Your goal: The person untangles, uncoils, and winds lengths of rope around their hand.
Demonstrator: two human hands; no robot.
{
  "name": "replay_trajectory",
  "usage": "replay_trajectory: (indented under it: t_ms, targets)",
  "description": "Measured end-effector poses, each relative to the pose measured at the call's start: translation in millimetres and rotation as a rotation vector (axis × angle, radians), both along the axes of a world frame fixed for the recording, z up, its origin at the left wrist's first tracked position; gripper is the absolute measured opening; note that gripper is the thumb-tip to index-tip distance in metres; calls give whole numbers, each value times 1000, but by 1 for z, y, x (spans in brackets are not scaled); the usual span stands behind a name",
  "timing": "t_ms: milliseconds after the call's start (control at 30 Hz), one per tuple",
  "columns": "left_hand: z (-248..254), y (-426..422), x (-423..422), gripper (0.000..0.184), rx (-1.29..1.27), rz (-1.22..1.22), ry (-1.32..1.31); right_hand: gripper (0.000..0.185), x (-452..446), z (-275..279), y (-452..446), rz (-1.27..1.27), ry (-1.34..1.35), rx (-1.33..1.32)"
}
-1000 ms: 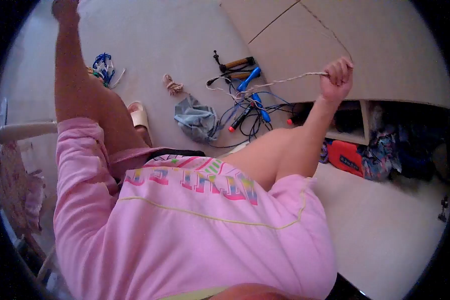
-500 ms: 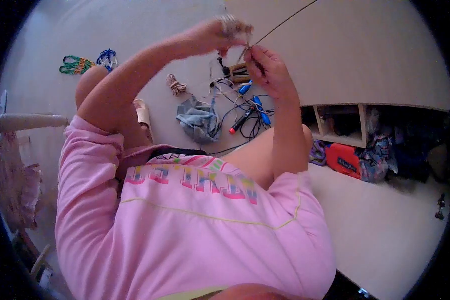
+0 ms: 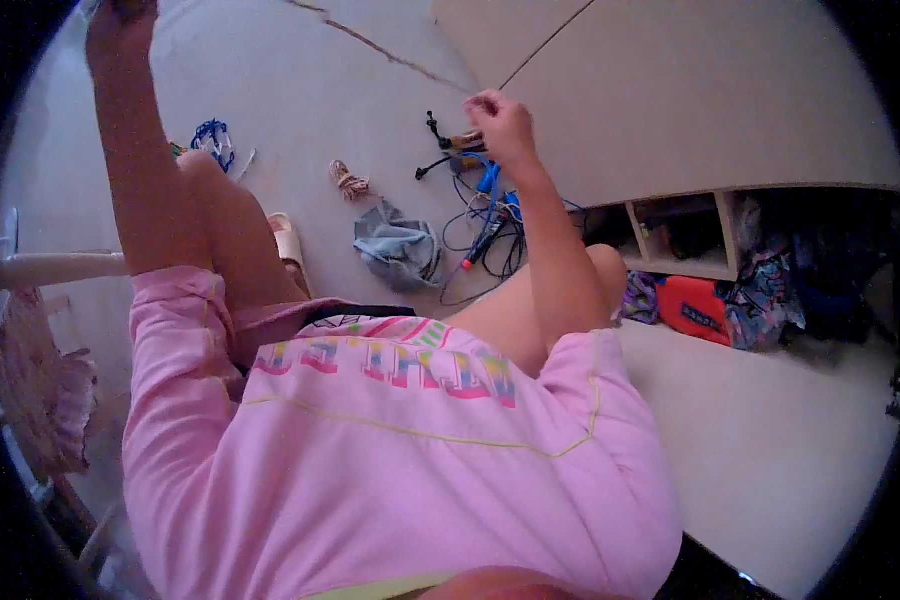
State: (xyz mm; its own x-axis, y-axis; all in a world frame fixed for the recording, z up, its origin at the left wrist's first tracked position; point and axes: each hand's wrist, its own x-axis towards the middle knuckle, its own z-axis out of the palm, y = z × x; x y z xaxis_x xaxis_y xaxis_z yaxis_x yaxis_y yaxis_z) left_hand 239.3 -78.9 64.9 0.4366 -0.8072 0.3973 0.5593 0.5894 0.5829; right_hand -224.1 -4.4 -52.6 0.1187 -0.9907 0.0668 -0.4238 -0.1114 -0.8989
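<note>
My right hand (image 3: 502,125) is above the tangle of cables in front of me, thumb and fingers pinched together on a thin brown cord (image 3: 395,57). From there the cord stretches up and left, leaving the view at the top edge. My left hand (image 3: 122,22) is far out at the top left corner, dim and partly cut off. Its fingers look curled, and the cord runs off toward its side; their meeting point is out of view. Beneath the right hand lie blue and black cables (image 3: 490,212) with blue handles.
On the floor are a tied rope bundle (image 3: 349,181), a grey-blue cloth (image 3: 398,246), a blue-and-white cord bundle (image 3: 212,138) and a slipper (image 3: 287,240). A shelf with compartments (image 3: 727,235) stands right, near a red bag (image 3: 692,308). A pale rail (image 3: 60,268) juts in at left.
My hands were together at top centre, with cord wound about the left hand. The left has swung far left, and cord now stretches from the right, which has shifted slightly down and left.
</note>
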Motion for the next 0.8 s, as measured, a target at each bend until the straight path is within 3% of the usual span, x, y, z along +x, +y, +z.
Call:
replay_trajectory:
  t_ms: [33,100,133,167,267,333,433,533,633,800]
  targets:
    - [-3,1,34,13,31,-158,274,14,-6,3,-8,-103,-187,-47]
    - [-78,-47,130,12,-33,-255,182,15,-16,32,-12,-159,-623,-15]
    - [-96,-50,123,16,-203,-498,161,14,-22,63,-5,-107,-869,69]
    - [-87,-49,96,13,254,146,199,13,-32,77,-4,-133,-806,13]
    - [-48,-5,35,8,247,469,-418,11,-72,118,8,-104,-748,-164]
    - [-35,-3,10,12,151,436,-262,16,-78,146,31,-93,-763,-261]
    - [-17,14,-14,12,219,408,-211,23,-75,169,53,-140,-714,-277]
    - [-19,11,-15,10,236,391,-159,30,-87,156,47,-130,-746,-96]
    - [-14,13,-22,11,216,392,-141,34,-95,132,36,-99,-608,161]
    - [3,25,-47,10,67,269,-193,31,-81,104,29,69,-5,376]
